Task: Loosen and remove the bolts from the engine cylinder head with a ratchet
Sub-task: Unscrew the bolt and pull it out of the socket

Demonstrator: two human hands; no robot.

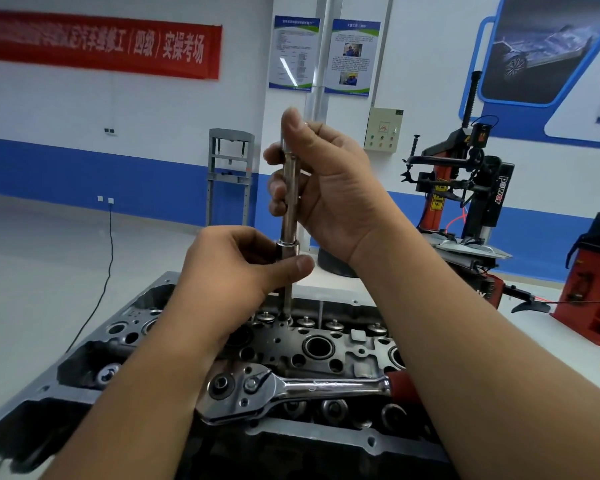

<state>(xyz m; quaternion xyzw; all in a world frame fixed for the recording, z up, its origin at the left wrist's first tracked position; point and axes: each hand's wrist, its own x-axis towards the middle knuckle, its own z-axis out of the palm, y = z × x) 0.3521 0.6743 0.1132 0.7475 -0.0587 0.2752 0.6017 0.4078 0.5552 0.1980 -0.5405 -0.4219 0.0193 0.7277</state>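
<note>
A dark metal engine cylinder head (326, 355) lies across the lower middle of the view. A steel extension bar (288, 202) stands upright over a bolt hole near the head's far edge, with a socket (287, 249) on its lower end. My right hand (326, 181) grips the bar's upper part, thumb on top. My left hand (236, 271) pinches the socket between thumb and fingers. A long bolt shank (287, 299) hangs below the socket, reaching down into the head. The chrome ratchet (291, 389) with a red handle lies flat on the head, held by nobody.
Valve spring tops (333, 323) line the head's far side. A red and black tyre changer (465, 195) stands at the right, a red machine (596, 282) beyond it. A grey press frame (230, 174) stands at the back wall. A black cable (108, 265) runs across the floor.
</note>
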